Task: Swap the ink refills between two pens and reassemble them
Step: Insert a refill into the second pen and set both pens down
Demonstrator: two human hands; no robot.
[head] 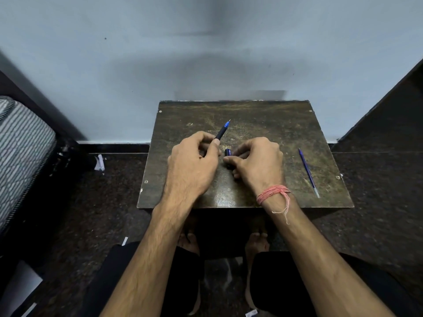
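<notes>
Pen parts sit over a small dark wooden table (263,124) pushed against the far pale wall (160,53). Dark speckled floor (103,202) all round; striped mattress (20,145) at far left. Left hand (193,162) is curled, fingers and thumb clamped on the black pen front section (221,132), blue tip aimed far-right, raised off the tabletop. Right hand (257,162) is curled too, thumb and fingers clamped on the dark blue pen barrel (228,153), open end facing the left hand; most of it is hidden under the fingers. The two parts are near each other, not touching. Pink thread band (273,193) on the right wrist. Loose blue refill (308,172) lies flat near the right table edge, well apart from both hands.
</notes>
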